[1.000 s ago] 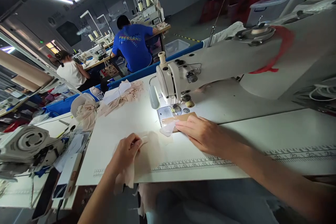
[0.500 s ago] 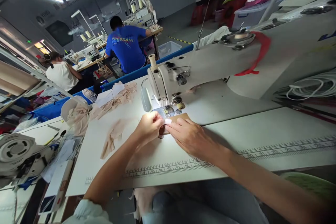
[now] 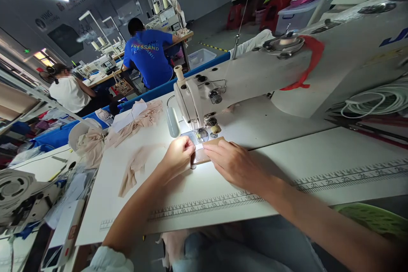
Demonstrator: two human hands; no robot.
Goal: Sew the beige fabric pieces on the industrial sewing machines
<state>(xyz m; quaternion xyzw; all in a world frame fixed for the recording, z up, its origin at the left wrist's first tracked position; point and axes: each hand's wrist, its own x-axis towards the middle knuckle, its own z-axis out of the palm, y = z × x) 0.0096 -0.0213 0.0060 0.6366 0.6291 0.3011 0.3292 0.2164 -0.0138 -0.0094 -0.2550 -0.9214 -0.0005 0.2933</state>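
Note:
Just in front of the needle of a white sewing machine, a small white piece spans the gap between my hands. My left hand pinches its left end, fingers pressed together. My right hand lies at its right end, fingers close together over a brown piece; its fingertips meet the white piece. A shiny plate shows below the white piece. Left of my left hand, a thin beige fabric piece lies on the white table.
Beige fabric with white paper lies at the back left, beside a white bin of fabric. A printed ruler runs along the front edge. Two people sit at machines beyond a blue trough.
The view has shifted slightly, moving the scene left. My right hand has drawn a little away from my left, showing more of the white piece and the plate.

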